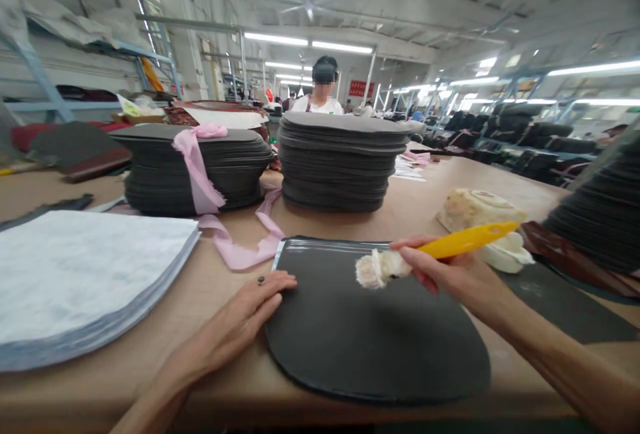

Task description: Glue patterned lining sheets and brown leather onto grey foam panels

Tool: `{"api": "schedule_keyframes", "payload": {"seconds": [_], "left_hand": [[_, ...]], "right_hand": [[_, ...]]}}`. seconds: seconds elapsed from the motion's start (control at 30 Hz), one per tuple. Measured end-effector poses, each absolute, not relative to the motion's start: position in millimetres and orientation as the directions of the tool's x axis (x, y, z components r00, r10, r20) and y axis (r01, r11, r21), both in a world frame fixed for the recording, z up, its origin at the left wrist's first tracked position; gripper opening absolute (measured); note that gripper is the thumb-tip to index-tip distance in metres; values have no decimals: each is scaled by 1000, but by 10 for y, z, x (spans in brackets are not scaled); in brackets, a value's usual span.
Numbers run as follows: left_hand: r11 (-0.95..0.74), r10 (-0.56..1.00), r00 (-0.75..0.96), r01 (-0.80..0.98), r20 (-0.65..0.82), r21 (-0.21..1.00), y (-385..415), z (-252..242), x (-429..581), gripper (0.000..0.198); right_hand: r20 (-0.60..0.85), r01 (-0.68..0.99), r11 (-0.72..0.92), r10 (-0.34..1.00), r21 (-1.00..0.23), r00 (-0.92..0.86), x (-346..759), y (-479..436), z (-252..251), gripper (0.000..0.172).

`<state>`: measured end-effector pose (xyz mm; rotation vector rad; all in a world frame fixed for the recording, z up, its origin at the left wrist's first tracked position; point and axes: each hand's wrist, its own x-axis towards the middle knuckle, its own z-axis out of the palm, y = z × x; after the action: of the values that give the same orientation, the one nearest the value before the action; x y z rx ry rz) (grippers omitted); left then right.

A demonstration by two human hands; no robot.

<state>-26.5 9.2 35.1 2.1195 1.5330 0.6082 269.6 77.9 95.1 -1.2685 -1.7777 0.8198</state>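
Note:
A dark rounded panel (370, 334) lies flat before me, with whitish streaks along its far edge and a pale strip at its far left corner. My left hand (245, 307), wearing a ring, rests with outstretched fingers on the panel's left edge. Above the panel's right part, my right hand (450, 274) grips a yellow-handled brush (463, 241). Its bristles, clotted with white paste, point left and appear to hover over the panel. To the right of that hand sit a paste-crusted container (475, 207) and a whitish lump (507, 253).
White sheets (90, 267) are piled at left. Behind the panel stand two stacks of dark panels, one (235, 167) tied with pink cloth (193, 167), the other (340, 167) loose. Another dark stack (605, 201) rises at right. A co-worker (320, 94) is beyond the stacks.

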Motion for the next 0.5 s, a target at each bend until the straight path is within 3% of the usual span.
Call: {"api": "schedule_keyframes", "payload": {"seconds": [0.13,0.33,0.5], "left_hand": [[-305,940,326,660,104,687,121,280,-334,32],[-357,923,347,621,163,698,133,220,-321,28],[-366,918,355,599,173,712,154,208,-327,28]], "right_hand": [[83,365,235,918,-901,-387,2344,421,912,26],[151,212,335,791,-918,-593,1869,205,815,16],[130,304,372,793,-877,-596,1961,165,718,18]]}}
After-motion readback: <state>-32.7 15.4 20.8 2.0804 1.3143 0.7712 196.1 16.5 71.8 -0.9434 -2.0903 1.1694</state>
